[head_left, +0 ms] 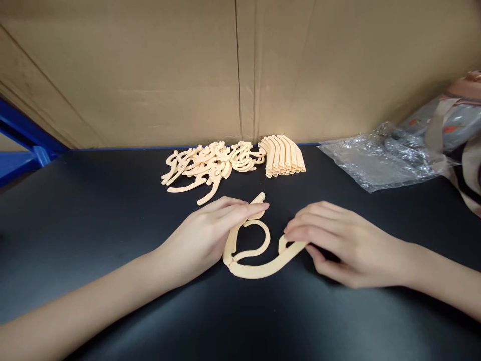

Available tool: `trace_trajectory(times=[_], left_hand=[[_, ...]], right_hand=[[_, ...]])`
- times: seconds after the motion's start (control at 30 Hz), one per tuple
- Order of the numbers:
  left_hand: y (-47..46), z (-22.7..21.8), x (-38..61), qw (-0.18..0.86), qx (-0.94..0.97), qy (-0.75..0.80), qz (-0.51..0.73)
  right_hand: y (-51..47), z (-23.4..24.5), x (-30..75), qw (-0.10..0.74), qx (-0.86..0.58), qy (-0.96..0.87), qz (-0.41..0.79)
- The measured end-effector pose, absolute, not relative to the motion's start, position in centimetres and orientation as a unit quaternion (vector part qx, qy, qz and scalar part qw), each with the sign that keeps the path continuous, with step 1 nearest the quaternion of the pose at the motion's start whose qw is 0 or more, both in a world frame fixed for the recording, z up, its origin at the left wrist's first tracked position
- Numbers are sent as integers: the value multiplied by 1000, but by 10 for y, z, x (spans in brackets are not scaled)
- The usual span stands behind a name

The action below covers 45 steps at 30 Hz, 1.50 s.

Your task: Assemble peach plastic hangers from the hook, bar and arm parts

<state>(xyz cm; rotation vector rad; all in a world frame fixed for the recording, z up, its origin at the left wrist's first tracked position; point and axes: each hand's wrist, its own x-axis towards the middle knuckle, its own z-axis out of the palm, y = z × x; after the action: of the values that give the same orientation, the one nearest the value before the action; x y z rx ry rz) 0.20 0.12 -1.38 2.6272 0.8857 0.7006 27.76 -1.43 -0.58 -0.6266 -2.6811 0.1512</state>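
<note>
A cream plastic folding hanger (259,271) lies in front of me on the black table, its curved hook (267,235) turned inward between the two arms. My left hand (212,225) is closed over the hanger's left arm, whose tip sticks out beyond the fingers. Gripping the end of the right arm is my right hand (330,235), with the thumb below and the fingers on top. The palm and part of the left arm are hidden under my left hand.
Behind the hanger lies a loose pile of cream hanger parts (206,163). Beside it is a neat stack of curved hanger arms (283,153). A clear plastic bag (376,155) lies at the back right, near a bag with straps (451,118). Cardboard (169,70) stands along the back edge.
</note>
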Motion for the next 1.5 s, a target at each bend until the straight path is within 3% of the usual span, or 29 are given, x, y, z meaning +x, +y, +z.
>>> trace_trajectory(times=[0.27,0.43,0.6,0.97,1.5], left_hand=[[0,-8,5,81,953,246,156],[-2,-3,7,76,951,250,164],[-3,-4,6,58,941,267,198],[-5,-5,3,50,946,239,215],[-4,-7,4,120,945,236,191]], right_hand=[[-1,-12,284,213,-333,-918,26],[-7,-12,279,248,-381,-890,10],[-14,-9,274,248,-356,-899,53],[-27,-4,270,225,-311,-924,4],[-30,-3,268,146,-258,-950,93]])
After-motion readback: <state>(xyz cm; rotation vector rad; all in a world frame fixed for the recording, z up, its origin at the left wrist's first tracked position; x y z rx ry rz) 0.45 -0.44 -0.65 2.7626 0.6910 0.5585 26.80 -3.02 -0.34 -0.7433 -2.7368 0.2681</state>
